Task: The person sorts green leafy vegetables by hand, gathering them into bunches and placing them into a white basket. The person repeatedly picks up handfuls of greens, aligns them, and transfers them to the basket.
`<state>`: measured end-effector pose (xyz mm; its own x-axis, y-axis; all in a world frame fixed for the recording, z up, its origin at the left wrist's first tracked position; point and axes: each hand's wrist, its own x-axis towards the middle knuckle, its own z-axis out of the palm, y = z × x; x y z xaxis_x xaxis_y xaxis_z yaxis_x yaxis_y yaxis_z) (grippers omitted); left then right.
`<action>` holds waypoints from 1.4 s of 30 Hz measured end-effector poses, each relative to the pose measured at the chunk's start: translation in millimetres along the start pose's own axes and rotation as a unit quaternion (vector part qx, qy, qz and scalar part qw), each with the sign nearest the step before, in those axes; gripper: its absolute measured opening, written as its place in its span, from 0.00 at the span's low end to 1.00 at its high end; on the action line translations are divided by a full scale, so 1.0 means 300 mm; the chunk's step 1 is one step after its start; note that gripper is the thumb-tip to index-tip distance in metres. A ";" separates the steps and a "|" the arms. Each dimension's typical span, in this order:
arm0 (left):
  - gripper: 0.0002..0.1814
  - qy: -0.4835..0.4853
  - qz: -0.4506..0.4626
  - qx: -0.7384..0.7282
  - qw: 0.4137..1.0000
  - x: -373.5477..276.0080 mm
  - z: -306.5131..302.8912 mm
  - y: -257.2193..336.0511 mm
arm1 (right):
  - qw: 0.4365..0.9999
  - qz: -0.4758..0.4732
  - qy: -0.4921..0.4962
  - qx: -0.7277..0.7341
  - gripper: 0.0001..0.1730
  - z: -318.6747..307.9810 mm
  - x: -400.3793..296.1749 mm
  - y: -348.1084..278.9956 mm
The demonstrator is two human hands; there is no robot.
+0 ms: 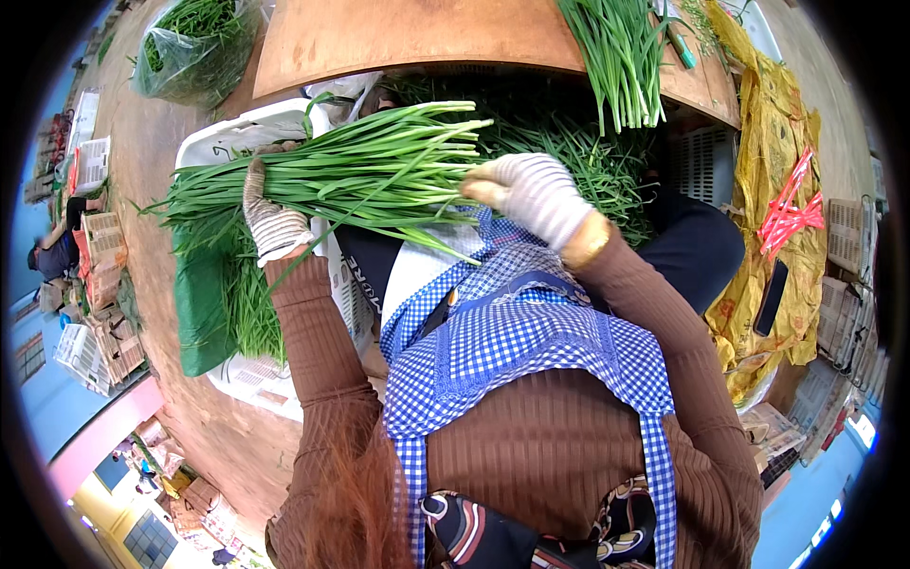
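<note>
A large bunch of long green leafy stalks, like Chinese chives (370, 167), lies sideways above my lap, its pale stem ends to the right. My left hand (274, 206), in a striped knit glove, grips the bunch around its leafy part. At the stem ends is my right hand (533, 192), gloved alike, its fingertips bent against a stalk end; whether they pinch a stalk cannot be told. Another bunch of stalks (618, 64) lies on the wooden board (426, 35), its stems hanging over the edge. Loose greens (604, 171) are heaped beneath the board.
A white plastic crate (249, 128) with greens and a green cloth stands at my left. Beyond it is a plastic bag of greens (199, 57). At my right, yellow sheeting (768, 284) holds pink ties (793, 213) and a phone (771, 297). A green-handled tool (684, 50) rests on the board.
</note>
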<state>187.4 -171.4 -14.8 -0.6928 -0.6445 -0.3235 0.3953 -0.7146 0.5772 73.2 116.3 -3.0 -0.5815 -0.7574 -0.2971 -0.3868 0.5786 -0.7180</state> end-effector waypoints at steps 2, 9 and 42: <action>0.13 -0.013 0.002 0.012 1.000 0.004 -0.009 0.006 | 1.000 0.001 -0.006 0.023 0.18 0.087 0.084 0.008; 0.15 0.001 0.022 0.021 1.000 0.002 -0.009 -0.002 | 0.992 -0.029 0.098 -0.071 0.14 0.119 0.100 0.017; 0.14 0.090 0.004 0.046 0.995 0.029 -0.048 -0.018 | 0.970 0.144 0.111 -0.165 0.18 -0.073 -0.103 0.311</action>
<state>187.8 -177.0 -31.5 -0.5681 -0.6936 -0.4430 0.3372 -0.6872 0.6435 39.4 200.2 -47.1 -0.8244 -0.4879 -0.2868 -0.3720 0.8491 -0.3749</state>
